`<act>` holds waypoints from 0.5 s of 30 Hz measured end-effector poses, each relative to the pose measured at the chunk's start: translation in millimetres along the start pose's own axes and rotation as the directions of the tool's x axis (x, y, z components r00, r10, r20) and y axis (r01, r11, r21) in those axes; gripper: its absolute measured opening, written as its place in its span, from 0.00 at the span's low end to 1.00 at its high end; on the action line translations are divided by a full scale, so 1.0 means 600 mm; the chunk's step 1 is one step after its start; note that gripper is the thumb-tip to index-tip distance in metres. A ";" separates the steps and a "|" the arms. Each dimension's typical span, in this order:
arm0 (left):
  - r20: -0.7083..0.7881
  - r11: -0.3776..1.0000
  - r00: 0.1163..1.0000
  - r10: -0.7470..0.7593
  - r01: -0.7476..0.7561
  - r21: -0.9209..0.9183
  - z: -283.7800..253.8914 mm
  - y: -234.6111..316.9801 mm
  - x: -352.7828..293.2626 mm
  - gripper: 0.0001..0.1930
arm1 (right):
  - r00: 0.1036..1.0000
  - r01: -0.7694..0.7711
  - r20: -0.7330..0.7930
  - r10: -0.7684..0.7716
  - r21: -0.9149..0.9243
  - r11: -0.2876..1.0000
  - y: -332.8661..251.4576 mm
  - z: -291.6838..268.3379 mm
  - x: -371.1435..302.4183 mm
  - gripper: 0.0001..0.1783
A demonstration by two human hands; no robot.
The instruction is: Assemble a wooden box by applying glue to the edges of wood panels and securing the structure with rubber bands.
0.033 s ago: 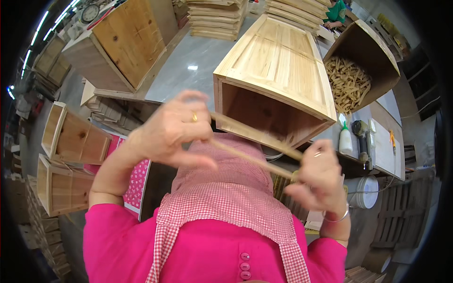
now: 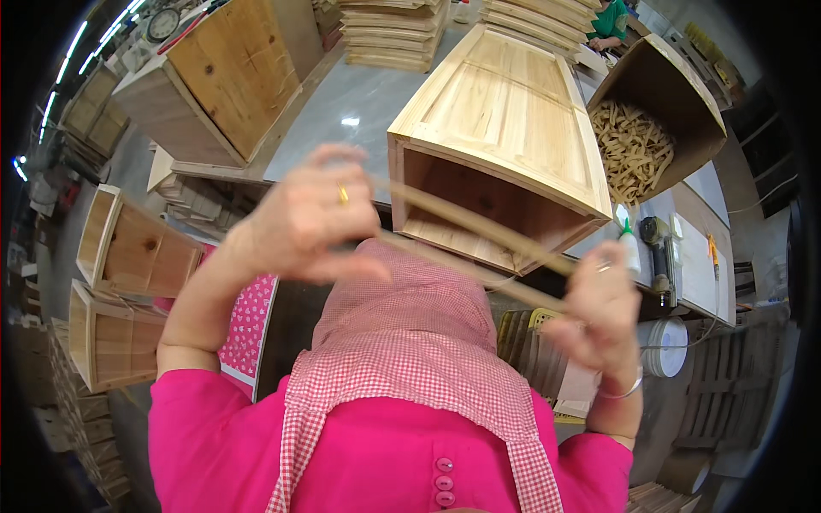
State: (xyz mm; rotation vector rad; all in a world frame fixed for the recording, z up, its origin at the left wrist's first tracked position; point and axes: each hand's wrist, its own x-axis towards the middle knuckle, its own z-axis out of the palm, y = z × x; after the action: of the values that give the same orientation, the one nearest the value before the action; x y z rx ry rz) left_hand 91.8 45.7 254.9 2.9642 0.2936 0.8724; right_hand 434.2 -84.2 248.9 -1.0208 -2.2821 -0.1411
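A wide tan rubber band (image 2: 479,227) is stretched between my hands, its two strands blurred by motion. My left hand (image 2: 312,222), with a gold ring, has its fingers hooked in one end and the thumb held apart. The other end is gripped by my right hand (image 2: 600,308). Just beyond the band, a pale tapered wooden box (image 2: 513,111) lies on its side on the grey table (image 2: 321,128). Its dark open end faces me, and the band passes in front of that opening without visibly going around the box.
An open cardboard carton (image 2: 697,107) holds many tan rubber bands (image 2: 631,150). Near it stand a green-tipped bottle (image 2: 631,248) and a black hand tool (image 2: 658,256). Stacked wooden panels (image 2: 389,34) rise behind. More wooden boxes (image 2: 141,248) stand left. A person in green (image 2: 609,26) is far right.
My right hand has moved a little to the right and my left hand slightly left. The rubber band between them is stretched longer. The wooden box has stayed almost in place.
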 end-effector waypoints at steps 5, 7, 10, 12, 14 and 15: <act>0.013 0.908 0.999 -0.043 0.034 0.418 -0.019 -0.144 -0.067 0.16 | 0.908 -0.391 -0.223 0.354 -0.154 0.907 0.169 -0.089 -0.101 0.14; 0.071 0.906 0.996 -0.058 0.022 0.423 0.039 -0.164 -0.106 0.13 | 0.914 -0.388 -0.203 0.351 -0.185 0.903 0.179 -0.045 -0.129 0.14; 0.089 0.887 0.992 -0.094 0.043 0.460 0.162 -0.160 -0.178 0.12 | 0.942 -0.335 -0.080 0.325 -0.203 0.920 0.173 0.059 -0.176 0.13; 0.140 0.882 0.976 -0.167 0.084 0.464 0.232 -0.145 -0.232 0.19 | 0.963 -0.260 -0.007 0.270 -0.296 0.919 0.160 0.131 -0.202 0.09; 0.213 0.889 0.951 -0.226 0.112 0.445 0.275 -0.130 -0.268 0.22 | 0.954 -0.268 0.049 0.295 -0.303 0.915 0.163 0.181 -0.237 0.09; 0.267 0.869 0.919 -0.291 0.137 0.475 0.288 -0.130 -0.275 0.25 | 0.953 -0.263 0.059 0.298 -0.329 0.907 0.170 0.198 -0.250 0.09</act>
State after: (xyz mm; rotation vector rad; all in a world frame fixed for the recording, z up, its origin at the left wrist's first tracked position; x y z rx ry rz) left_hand 35.9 93.6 14.4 3.3174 0.9031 0.2932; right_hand 522.1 -69.2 51.1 -1.5488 -2.2208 -0.3498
